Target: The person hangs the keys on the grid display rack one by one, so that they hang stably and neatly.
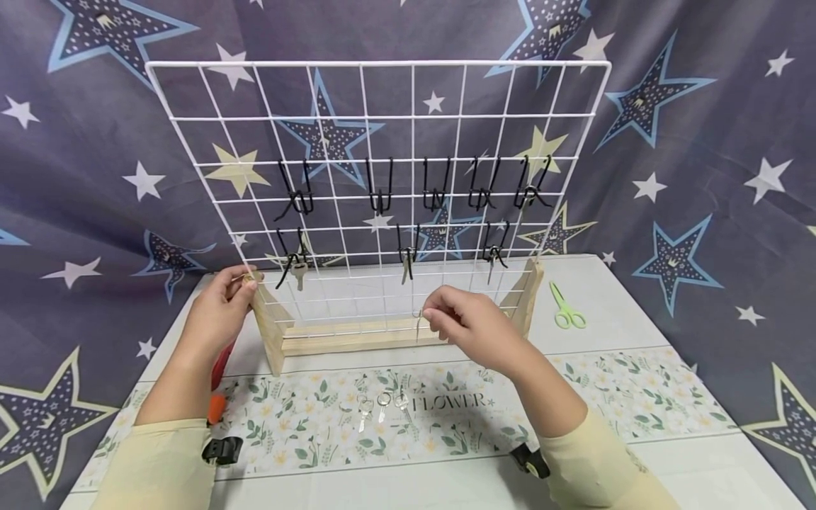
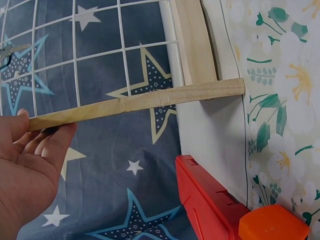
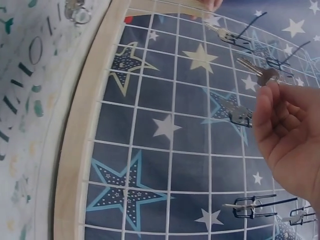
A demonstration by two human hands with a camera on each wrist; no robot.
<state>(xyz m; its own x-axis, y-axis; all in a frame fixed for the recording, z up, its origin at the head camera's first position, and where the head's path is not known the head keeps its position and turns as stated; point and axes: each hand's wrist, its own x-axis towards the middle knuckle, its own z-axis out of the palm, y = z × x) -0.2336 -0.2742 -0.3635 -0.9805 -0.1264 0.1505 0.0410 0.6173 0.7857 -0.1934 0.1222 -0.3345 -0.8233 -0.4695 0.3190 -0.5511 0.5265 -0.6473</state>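
My right hand pinches a key by its ring, in front of the lower part of a white wire grid. My left hand grips the top of the wooden side support at the grid's left, thumb on one face and fingers on the other. Black hooks hang on the grid in two rows. The lower row carries keys, such as the key on its left hook. Three ringed keys lie on the table mat below.
Green scissors lie right of the stand. A red object and an orange piece are by the left forearm. A wooden crossbar joins the stand's supports. A star-printed curtain hangs behind.
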